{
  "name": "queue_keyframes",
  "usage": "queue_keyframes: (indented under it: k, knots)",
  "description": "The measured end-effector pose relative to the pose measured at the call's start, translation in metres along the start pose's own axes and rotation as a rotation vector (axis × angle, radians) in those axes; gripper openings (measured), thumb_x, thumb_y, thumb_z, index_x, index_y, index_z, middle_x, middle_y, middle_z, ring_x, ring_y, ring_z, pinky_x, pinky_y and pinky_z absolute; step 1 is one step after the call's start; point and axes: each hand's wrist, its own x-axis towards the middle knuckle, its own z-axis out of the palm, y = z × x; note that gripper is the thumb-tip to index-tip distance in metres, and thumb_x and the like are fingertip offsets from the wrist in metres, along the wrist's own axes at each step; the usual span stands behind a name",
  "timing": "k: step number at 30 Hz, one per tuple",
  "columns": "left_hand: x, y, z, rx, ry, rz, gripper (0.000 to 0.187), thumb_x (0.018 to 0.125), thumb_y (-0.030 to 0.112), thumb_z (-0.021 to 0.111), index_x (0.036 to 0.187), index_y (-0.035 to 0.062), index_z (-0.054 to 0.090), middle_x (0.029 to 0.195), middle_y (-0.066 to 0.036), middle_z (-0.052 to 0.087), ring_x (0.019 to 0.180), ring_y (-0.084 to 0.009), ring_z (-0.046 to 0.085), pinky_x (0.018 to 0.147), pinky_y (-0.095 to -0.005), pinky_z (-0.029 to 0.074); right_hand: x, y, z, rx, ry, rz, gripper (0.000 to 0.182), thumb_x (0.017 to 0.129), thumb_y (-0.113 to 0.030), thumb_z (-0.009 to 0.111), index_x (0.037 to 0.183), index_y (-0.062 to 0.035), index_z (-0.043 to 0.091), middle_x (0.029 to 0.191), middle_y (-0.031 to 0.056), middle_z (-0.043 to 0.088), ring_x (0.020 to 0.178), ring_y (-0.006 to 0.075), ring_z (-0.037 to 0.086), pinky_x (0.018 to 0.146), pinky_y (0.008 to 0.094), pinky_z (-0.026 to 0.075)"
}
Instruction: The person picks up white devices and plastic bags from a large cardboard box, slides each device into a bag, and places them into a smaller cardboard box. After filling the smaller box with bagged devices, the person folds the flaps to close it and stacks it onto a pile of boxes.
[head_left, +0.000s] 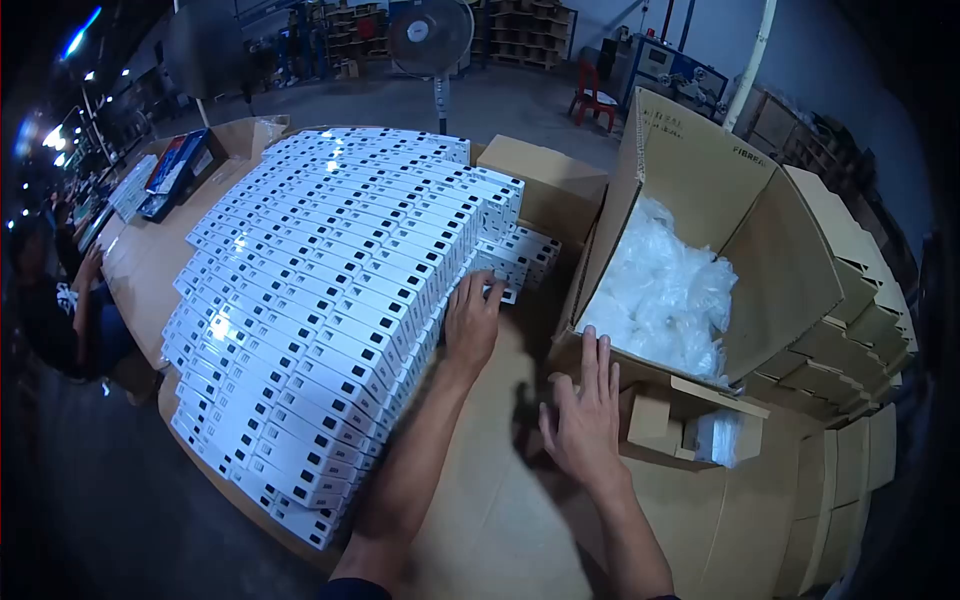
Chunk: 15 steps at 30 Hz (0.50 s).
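Note:
My left hand reaches to the right side of a large stack of slim white boxes with black squares on their ends. Its fingertips are slightly bent and apart, at the edge of a lower group of the white boxes; contact is hard to make out. My right hand is open, fingers stretched upward, with the fingertips at the near wall of a big open cardboard carton. Clear plastic bags fill the bottom of that carton. Below it, beside my right hand, is a smaller open cardboard box.
Folded cardboard is stacked at the right. A brown carton stands behind the white boxes. Another person sits at the left table edge, near a blue tray. A fan and a red chair stand beyond.

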Motion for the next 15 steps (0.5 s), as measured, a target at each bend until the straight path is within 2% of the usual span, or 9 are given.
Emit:
queue_keyframes:
  k: [2,5,6,7,9,11,12,14,15]
  knots:
    - [-0.004,0.011,-0.016,-0.018,0.042,-0.013,0.030,0.083,0.000,0.065,0.113,0.0032,0.070,0.113,-0.012,0.059,0.113,-0.0324,0.057,0.098,-0.0464,0.047,-0.002,0.002,-0.007,0.047,-0.009,0.000,0.043,0.084,-0.008,0.071,0.125,0.0002,0.059,0.164,0.0347,0.016,0.151,0.0559,0.019,0.118,0.0658,0.029]
    - [-0.016,0.037,-0.049,-0.126,0.131,-0.076,0.034,0.077,-0.007,0.072,0.109,0.0023,0.067,0.114,-0.015,0.060,0.110,-0.0356,0.059,0.096,-0.0455,0.049,-0.008,0.003,-0.022,0.388,0.095,0.051,0.052,0.087,-0.007,0.069,0.137,-0.0029,0.053,0.168,0.0281,0.018,0.154,0.0503,0.020,0.123,0.0552,0.027]
    - [-0.021,0.050,-0.065,-0.167,0.142,-0.081,0.035,0.076,-0.009,0.072,0.109,0.0022,0.067,0.114,-0.016,0.060,0.110,-0.0356,0.059,0.096,-0.0448,0.049,-0.011,0.002,-0.032,0.481,0.121,0.035,0.060,0.089,-0.004,0.067,0.146,-0.0049,0.046,0.164,0.0303,0.023,0.151,0.0518,0.026,0.122,0.0506,0.030]
    - [-0.026,0.065,-0.082,-0.209,0.154,-0.087,0.036,0.075,-0.011,0.071,0.109,0.0020,0.067,0.114,-0.016,0.059,0.111,-0.0356,0.059,0.096,-0.0442,0.049,-0.015,0.001,-0.044,0.581,0.097,0.041,0.063,0.093,-0.006,0.065,0.152,-0.0051,0.041,0.163,0.0289,0.028,0.150,0.0485,0.033,0.120,0.0485,0.034]
    - [-0.036,0.096,-0.116,-0.262,0.181,-0.031,0.040,0.072,-0.014,0.072,0.108,0.0027,0.067,0.112,-0.014,0.059,0.108,-0.0347,0.059,0.094,-0.0451,0.050,-0.021,-0.002,-0.062,1.071,-0.044,0.196,0.067,0.099,-0.010,0.063,0.158,-0.0058,0.032,0.162,0.0247,0.033,0.145,0.0372,0.044,0.115,0.0428,0.041]
    - [-0.040,0.125,-0.140,-0.247,0.198,0.087,0.042,0.070,-0.014,0.074,0.108,0.0037,0.069,0.112,-0.013,0.058,0.108,-0.0339,0.059,0.093,-0.0448,0.051,-0.022,0.002,-0.076,1.422,-0.156,0.193,0.069,0.103,-0.013,0.060,0.162,-0.0065,0.025,0.162,0.0203,0.036,0.135,0.0248,0.052,0.108,0.0363,0.046]
    - [-0.037,0.138,-0.146,-0.282,0.175,0.135,0.042,0.070,-0.013,0.075,0.108,0.0041,0.069,0.112,-0.013,0.058,0.109,-0.0340,0.059,0.093,-0.0449,0.051,-0.023,0.005,-0.086,1.519,-0.160,0.156,0.063,0.106,-0.016,0.058,0.162,-0.0075,0.029,0.154,0.0155,0.046,0.124,0.0174,0.056,0.102,0.0323,0.049]
    - [-0.030,0.165,-0.151,-0.353,0.139,0.231,0.042,0.070,-0.012,0.077,0.108,0.0049,0.070,0.113,-0.012,0.059,0.110,-0.0341,0.060,0.094,-0.0451,0.052,-0.023,0.018,-0.099,1.597,-0.195,0.194,0.058,0.107,-0.016,0.057,0.159,-0.0075,0.035,0.147,0.0119,0.052,0.120,0.0152,0.058,0.099,0.0307,0.049]
    - [-0.024,0.176,-0.151,-0.392,0.079,0.249,0.042,0.071,-0.010,0.077,0.109,0.0050,0.070,0.113,-0.012,0.059,0.111,-0.0342,0.060,0.094,-0.0446,0.052,-0.023,0.026,-0.104,1.616,-0.194,0.216,0.049,0.107,-0.015,0.056,0.153,-0.0066,0.040,0.141,0.0105,0.054,0.117,0.0147,0.059,0.097,0.0306,0.051]
